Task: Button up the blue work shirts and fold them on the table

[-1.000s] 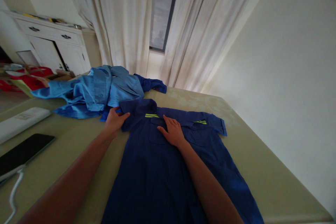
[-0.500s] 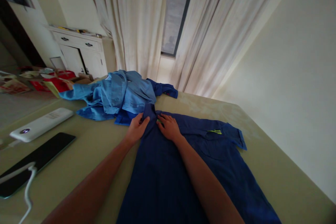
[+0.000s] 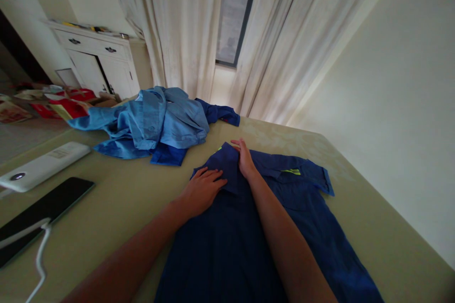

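Note:
A dark blue short-sleeved shirt with yellow-green strips lies spread on the pale green table. Its left side is folded inward over the middle. My left hand lies flat on that folded part, fingers stretched out. My right hand rests flat along the fold near the collar, fingers straight and pointing away from me. Neither hand grips the cloth.
A heap of light blue clothes lies at the far side of the table. A white power bank and a dark phone with a white cable lie at the left. White cabinet, curtains and wall behind.
The shirt's left sleeve side has been folded inward over the middle. Both hands went from pinching the cloth near the collar to lying flat on the fold.

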The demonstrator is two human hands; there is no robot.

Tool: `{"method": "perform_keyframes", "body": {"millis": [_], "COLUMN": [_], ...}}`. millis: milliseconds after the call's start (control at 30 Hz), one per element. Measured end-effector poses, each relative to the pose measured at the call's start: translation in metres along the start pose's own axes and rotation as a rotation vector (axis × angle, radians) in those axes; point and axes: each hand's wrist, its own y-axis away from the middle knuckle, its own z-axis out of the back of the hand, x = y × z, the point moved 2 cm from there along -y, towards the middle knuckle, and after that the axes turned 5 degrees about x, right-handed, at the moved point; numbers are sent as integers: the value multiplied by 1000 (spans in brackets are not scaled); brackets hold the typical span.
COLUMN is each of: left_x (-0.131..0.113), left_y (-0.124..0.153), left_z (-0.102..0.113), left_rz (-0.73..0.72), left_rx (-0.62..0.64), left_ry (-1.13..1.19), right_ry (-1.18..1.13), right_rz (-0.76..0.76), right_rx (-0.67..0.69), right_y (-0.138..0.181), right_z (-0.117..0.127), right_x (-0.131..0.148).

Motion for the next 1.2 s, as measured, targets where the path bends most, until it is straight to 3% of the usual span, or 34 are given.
{"method": "perform_keyframes", "body": {"millis": [333, 467, 533, 667, 933, 1200], "left_x": [-3, -2, -2, 1, 3, -6], "left_y": [1, 4, 5, 6, 3, 2], "left_z": [2, -4, -7, -9, -12, -7], "left_rz": [58, 135, 153, 223, 287, 288], "left_rx": [-16, 19, 35, -27, -101, -87], "left_ry": [-5, -27, -40, -54, -81, -83], "right_ry": [846, 939, 957, 931, 467, 504], "right_rz": [240, 246, 185, 49, 165, 14], "right_rx": [-86, 58, 76, -37, 28, 3], "right_y": [25, 30, 31, 29, 2, -32], "right_z": [-16, -23, -26, -22, -17, -24], "right_x": [32, 36, 34, 30, 28, 14]}}
